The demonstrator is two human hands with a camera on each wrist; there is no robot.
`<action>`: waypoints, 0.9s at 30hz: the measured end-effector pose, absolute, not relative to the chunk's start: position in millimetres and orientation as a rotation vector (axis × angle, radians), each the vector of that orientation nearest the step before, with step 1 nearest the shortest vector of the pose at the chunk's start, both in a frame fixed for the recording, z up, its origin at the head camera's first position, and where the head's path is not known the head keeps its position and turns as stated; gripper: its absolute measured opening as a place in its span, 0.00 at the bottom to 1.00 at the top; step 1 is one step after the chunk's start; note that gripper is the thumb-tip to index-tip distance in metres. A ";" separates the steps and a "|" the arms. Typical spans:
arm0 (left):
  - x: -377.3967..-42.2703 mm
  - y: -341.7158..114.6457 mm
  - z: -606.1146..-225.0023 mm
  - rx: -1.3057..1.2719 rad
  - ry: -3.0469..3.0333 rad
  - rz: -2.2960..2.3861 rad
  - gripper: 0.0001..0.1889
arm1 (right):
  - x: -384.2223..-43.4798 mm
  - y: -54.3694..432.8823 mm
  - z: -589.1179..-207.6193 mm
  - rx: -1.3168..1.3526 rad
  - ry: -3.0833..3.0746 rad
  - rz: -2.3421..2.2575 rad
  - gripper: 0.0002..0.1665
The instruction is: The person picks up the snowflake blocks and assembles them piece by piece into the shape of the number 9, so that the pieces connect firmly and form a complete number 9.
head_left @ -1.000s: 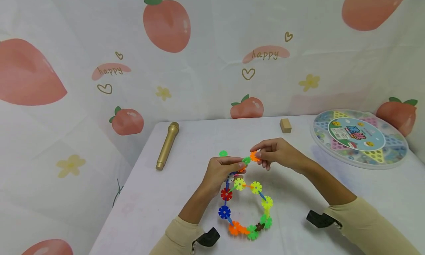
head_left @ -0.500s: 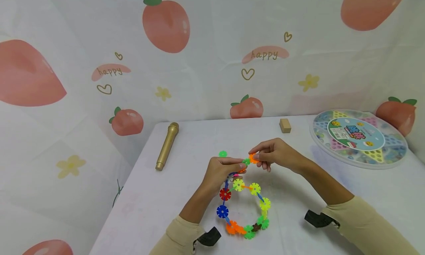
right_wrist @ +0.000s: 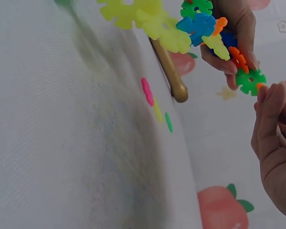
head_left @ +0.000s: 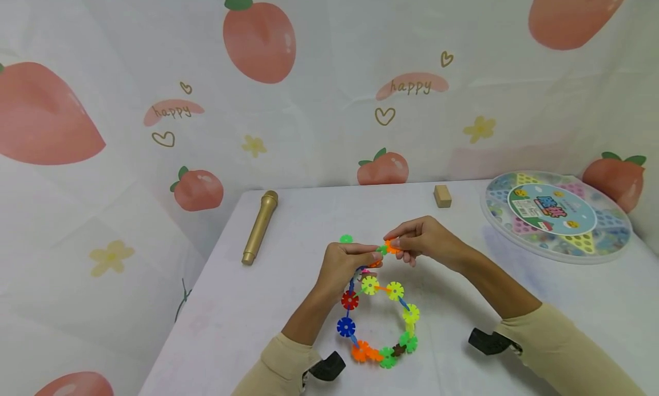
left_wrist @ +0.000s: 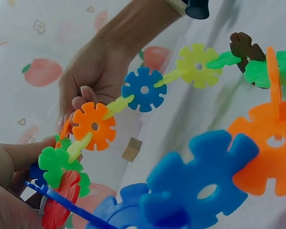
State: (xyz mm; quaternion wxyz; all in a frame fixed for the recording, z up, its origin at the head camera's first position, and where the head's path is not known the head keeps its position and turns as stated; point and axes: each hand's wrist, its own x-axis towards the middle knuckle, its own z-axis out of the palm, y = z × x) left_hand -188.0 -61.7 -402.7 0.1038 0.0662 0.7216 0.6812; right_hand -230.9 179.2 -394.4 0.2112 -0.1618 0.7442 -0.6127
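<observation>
A chain of slotted plastic snowflake discs in many colours hangs in a loop, with a blue disc (head_left: 346, 327) on its left side. My left hand (head_left: 334, 270) pinches the upper end of the chain, where a green disc (right_wrist: 250, 82) sticks out past the fingertips. Between thumb and fingers, my right hand (head_left: 427, 241) pinches an orange disc (head_left: 392, 246), its edge right at that green disc's edge. Most of the orange disc is hidden by the fingers in the right wrist view. A red disc (left_wrist: 61, 200) sits close by the left fingers.
A loose green disc (head_left: 346, 238) lies beyond the left hand, near a pink disc (right_wrist: 147, 91) and a yellow disc (right_wrist: 157, 110). A gold microphone (head_left: 259, 227) lies at the back left. Behind are a wooden block (head_left: 443, 196) and a round game box (head_left: 556, 216).
My right hand has moved slightly left, bringing the orange disc from a small gap up against the green disc. The hanging loop has swung a little left; the left hand stays nearly still.
</observation>
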 end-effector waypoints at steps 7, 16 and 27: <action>-187.1 -61.9 -404.1 0.170 2.151 1.997 0.11 | -232.3 174.8 -396.7 -0.431 2.072 -1.689 0.20; -189.1 -71.0 -410.5 0.157 2.141 1.975 0.12 | -234.9 169.3 -405.1 -0.495 2.004 -1.689 0.22; -191.0 -101.6 -414.1 0.054 2.051 2.025 0.15 | -243.9 158.7 -418.0 -0.525 2.092 -1.634 0.20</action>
